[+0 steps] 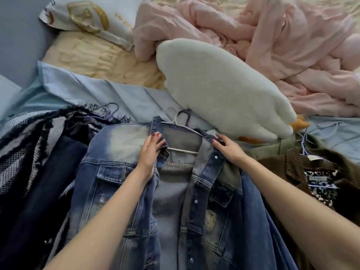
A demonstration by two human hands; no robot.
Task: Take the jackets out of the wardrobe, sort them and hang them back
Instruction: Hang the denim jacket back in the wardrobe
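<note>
My denim jacket (124,184) runs off the bottom edge; its white hanger (183,151) shows only in part under the collar; the brown jacket's (321,168) label print is too small to read.

Neck label (318,178) print apparently illegible

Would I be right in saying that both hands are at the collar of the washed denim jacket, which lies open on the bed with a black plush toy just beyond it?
Not quite: the plush toy is white, not black, as the head view shows. The rest holds: the left hand and right hand are at the collar of the denim jacket, open on the bed.
</note>
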